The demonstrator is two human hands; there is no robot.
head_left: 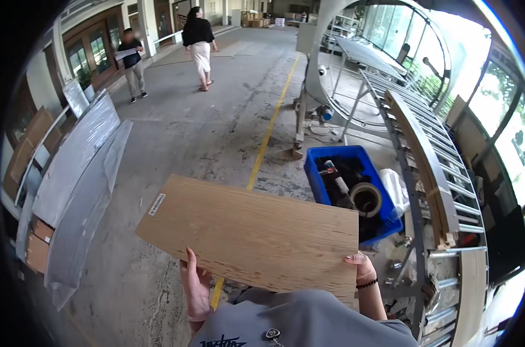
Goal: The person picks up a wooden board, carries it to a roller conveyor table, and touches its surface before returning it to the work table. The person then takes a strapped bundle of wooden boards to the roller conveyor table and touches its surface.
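Note:
A wide wood-grain board with a small white label near its left end is held in front of my body, tilted across the view. My left hand grips its lower left edge, thumb showing at the front and the other fingers mostly hidden behind. At the right end, my right hand clasps the edge with the thumb on the face; its remaining fingers are behind the board. Just beyond that right end stands a blue bin with dark items and a round roll inside.
Along the right runs a roller conveyor carrying long boards. A large ring-shaped machine rises ahead. Wrapped panels lean on the left. Two people are farther off beside a yellow floor line.

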